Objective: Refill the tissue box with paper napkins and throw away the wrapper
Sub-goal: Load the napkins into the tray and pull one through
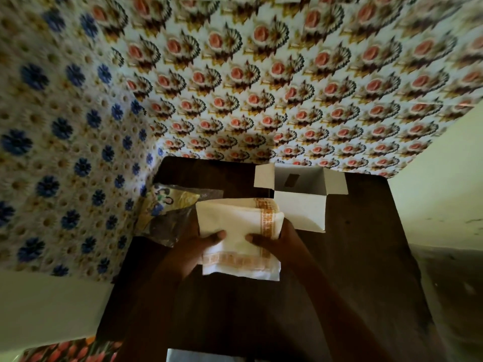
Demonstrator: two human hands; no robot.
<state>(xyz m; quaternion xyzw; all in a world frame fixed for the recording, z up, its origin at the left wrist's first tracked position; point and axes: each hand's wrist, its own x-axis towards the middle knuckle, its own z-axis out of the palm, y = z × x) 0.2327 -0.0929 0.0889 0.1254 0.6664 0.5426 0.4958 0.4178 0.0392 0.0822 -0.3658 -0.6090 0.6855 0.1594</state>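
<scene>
Near the open box (300,205) (table beyond bare), hands grip napkins (235,226).

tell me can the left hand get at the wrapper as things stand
Probably not yet: the left hand shares a grip on the napkin stack with the right hand. The wrapper lies unobstructed just left.

No legible text on the wrapper (167,202), napkins (235,231) or tissue box (300,207).

We see a dark wooden table (366,257), open white tissue box (300,205) standing on it beyond our fingers (217,235), crumpled clear wrapper (167,215) lying left of them
</scene>
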